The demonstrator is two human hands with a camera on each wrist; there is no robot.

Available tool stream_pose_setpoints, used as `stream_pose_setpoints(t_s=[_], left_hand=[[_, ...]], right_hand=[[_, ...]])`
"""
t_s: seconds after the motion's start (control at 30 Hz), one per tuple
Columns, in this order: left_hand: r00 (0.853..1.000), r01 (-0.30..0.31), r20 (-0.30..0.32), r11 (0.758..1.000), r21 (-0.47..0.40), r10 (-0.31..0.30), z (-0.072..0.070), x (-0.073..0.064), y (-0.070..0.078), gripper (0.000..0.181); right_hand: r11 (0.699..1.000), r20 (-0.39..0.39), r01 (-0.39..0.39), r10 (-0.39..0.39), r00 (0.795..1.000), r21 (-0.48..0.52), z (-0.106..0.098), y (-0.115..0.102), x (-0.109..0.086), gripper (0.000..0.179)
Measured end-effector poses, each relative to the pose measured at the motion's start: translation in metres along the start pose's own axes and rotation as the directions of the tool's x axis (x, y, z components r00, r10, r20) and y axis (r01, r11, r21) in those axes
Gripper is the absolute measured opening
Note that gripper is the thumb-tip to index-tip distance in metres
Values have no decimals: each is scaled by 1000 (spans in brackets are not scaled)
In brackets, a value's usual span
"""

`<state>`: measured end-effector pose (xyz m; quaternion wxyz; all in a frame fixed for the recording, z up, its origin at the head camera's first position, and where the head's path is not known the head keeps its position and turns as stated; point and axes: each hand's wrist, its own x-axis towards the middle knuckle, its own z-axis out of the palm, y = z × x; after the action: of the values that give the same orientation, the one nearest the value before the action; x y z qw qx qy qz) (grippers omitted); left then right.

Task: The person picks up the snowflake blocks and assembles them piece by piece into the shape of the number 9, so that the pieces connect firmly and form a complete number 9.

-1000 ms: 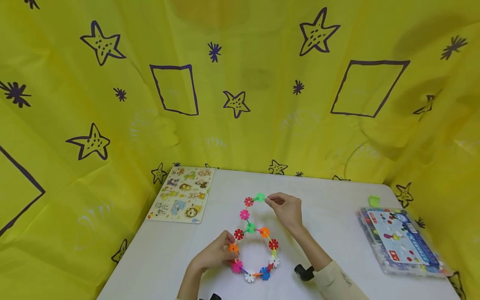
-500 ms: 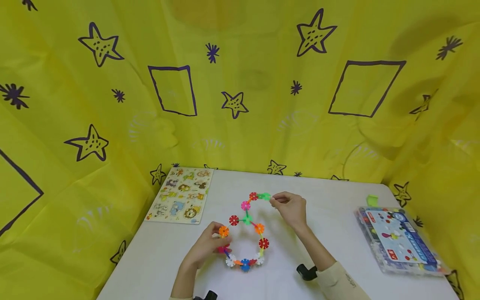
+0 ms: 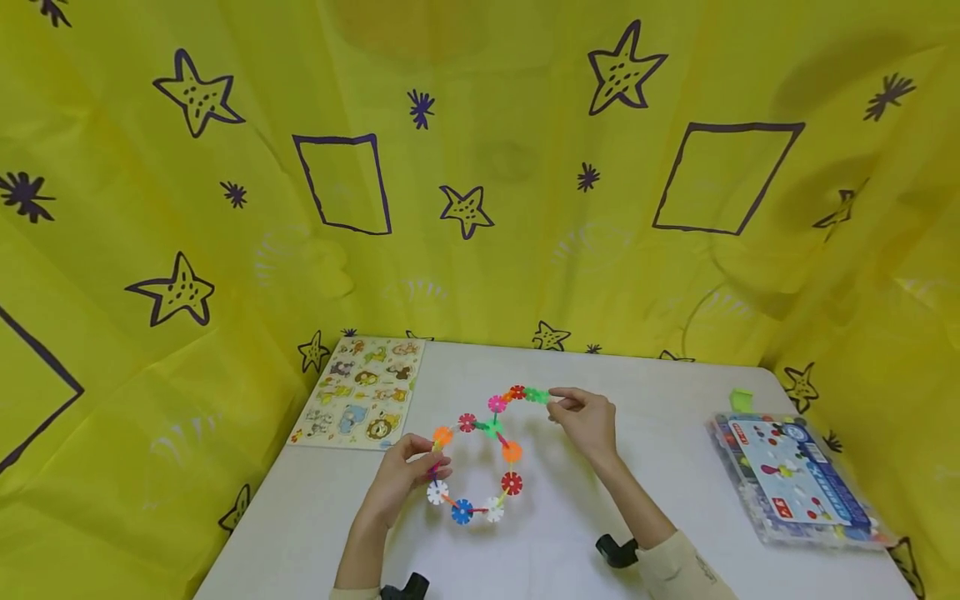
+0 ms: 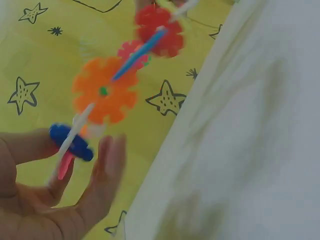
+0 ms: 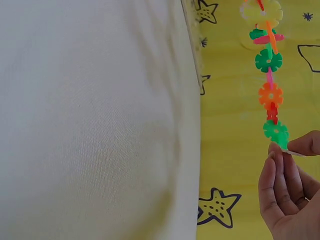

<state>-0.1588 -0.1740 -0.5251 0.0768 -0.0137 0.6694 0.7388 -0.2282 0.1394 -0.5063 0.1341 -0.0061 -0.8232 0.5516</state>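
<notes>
A chain of interlocking snowflake discs [image 3: 462, 511] in several colours is held above the table, with a closed ring and a short tail branching from its top. My left hand [image 3: 399, 479] pinches the ring's left side, below an orange disc [image 3: 442, 436]. In the left wrist view, the thumb and fingers of the left hand [image 4: 55, 195] are around a dark blue disc [image 4: 71, 142]. At the tail's end my right hand [image 3: 588, 421] pinches a thin white piece beside a green disc [image 5: 275, 131]. The fingertips partly hide that piece.
An animal picture board [image 3: 360, 392] lies at the table's back left. On the right lies a clear plastic case [image 3: 802, 483] with a printed label, and a small green piece [image 3: 741, 401] sits behind it. A yellow curtain [image 3: 480, 275] borders the white table [image 3: 570, 533].
Both hands keep their hold. The ring has moved left and upward with my left hand, while my right hand has shifted slightly right, so the tail now stretches out more sideways.
</notes>
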Motion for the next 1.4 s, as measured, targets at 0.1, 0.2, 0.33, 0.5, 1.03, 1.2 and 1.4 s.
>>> stream_pose_setpoints(t_s=[0.1, 0.2, 0.33, 0.5, 1.03, 1.2, 1.4], left_hand=[[999, -17, -30, 998, -54, 16, 1, 3, 1, 26], [998, -31, -55, 999, -31, 29, 2, 6, 2, 27], [997, -15, -70, 1000, -22, 13, 4, 9, 5, 29], [999, -5, -38, 997, -75, 3, 4, 13, 9, 35], [995, -50, -96, 996, -75, 42, 8, 31, 16, 43], [992, -35, -128, 990, -135, 18, 14, 37, 17, 44], [996, -62, 41, 945, -322, 80, 15, 43, 21, 49]], right_hand=[[999, 29, -28, 27, 999, 24, -1, 0, -1, 27], [993, 85, -72, 64, 994, 95, -3, 2, -1, 30], [980, 164, -143, 119, 979, 139, -5, 7, -1, 35], [980, 208, -168, 143, 968, 108, -8, 12, -2, 41], [959, 245, -241, 200, 949, 148, -24, 17, -6, 42], [945, 275, -265, 208, 939, 190, -27, 18, -8, 46], [923, 307, -296, 215, 927, 246, -32, 21, -9, 50]])
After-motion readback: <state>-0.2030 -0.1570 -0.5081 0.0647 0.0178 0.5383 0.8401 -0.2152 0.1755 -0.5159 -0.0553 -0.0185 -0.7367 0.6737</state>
